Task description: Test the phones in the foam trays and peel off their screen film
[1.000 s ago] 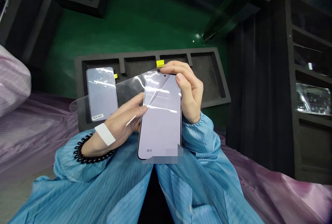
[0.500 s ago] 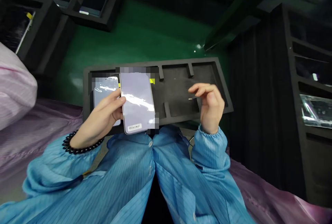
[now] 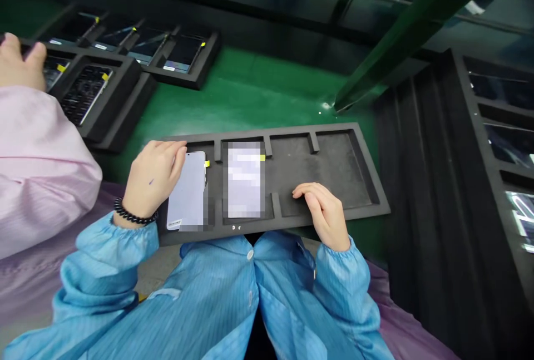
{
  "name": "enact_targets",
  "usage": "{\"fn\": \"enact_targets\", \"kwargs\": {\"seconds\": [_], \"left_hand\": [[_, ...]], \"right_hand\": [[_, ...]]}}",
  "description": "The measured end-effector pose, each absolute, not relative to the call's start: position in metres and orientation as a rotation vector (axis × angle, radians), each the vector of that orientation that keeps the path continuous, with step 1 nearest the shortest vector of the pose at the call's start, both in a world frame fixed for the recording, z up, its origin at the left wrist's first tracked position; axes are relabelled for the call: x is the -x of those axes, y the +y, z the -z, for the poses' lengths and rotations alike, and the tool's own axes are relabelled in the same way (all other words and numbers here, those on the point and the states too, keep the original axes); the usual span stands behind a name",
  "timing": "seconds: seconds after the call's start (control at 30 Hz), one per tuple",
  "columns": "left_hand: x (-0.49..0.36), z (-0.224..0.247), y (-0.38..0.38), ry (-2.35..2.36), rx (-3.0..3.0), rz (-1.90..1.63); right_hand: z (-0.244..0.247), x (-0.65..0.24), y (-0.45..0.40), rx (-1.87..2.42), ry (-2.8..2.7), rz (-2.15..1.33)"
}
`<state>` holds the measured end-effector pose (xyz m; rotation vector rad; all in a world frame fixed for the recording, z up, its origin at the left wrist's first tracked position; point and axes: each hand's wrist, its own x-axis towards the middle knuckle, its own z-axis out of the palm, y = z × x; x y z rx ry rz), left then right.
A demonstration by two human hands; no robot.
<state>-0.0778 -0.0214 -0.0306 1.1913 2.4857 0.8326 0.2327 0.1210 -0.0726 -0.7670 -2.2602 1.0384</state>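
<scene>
A shallow black foam tray (image 3: 325,221) with compartments lies in front of my body. In its leftmost compartment is a pale phone screen (image 3: 187,193) with a yellow tab and a small white label. My left hand (image 3: 152,176) is closed at that screen's upper left edge, some fingertips hidden. A second phone screen (image 3: 246,182), partly pixelated, lies in the compartment to its right. My right hand (image 3: 325,210) holds nothing. Its fingers are loosely bent, thumb apart, over the right part of the tray, near the front wall.
Black trays (image 3: 189,79) with dark screens stand at the back left on the green table (image 3: 258,87). Another person's hand (image 3: 20,65) and pink sleeve reach in at left. A green post (image 3: 387,48) rises behind, and stacked black trays (image 3: 421,182) stand right.
The screen that my left hand held now lies in the second compartment. That hand has moved left to the first screen. My right hand has lowered towards the tray, and the view has tilted up.
</scene>
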Motion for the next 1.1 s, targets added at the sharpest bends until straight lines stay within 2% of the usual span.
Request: {"fn": "enact_targets", "kwargs": {"seconds": [0.13, 0.3, 0.43, 0.6, 0.8, 0.93, 1.03, 1.1], "left_hand": [[0.091, 0.04, -0.023, 2.432, -1.178, -0.882], [0.088, 0.036, -0.038, 2.307, -0.957, -1.216], [0.068, 0.034, -0.065, 1.915, -0.533, -1.464], [0.048, 0.035, -0.083, 1.737, -0.231, -1.346], [0.016, 0.014, -0.06, 1.604, -0.241, -1.509], [-0.02, 0.017, -0.052, 1.315, -0.412, -1.334], [-0.036, 0.023, -0.053, 1.311, -0.495, -1.267], [-0.04, 0.024, -0.054, 1.337, -0.518, -1.24]], "right_hand": [[0.074, -0.233, 0.121, 0.774, -2.254, -1.032], [0.076, -0.233, 0.122, 0.777, -2.277, -1.024], [0.075, -0.232, 0.122, 0.789, -2.285, -1.015], [0.073, -0.228, 0.121, 0.82, -2.273, -1.03], [0.043, -0.204, 0.109, 0.713, -2.23, -1.08], [0.019, -0.19, 0.099, 0.607, -2.217, -0.855], [0.01, -0.19, 0.094, 0.553, -2.246, -0.483], [0.006, -0.195, 0.089, 0.352, -2.311, -0.317]]}}
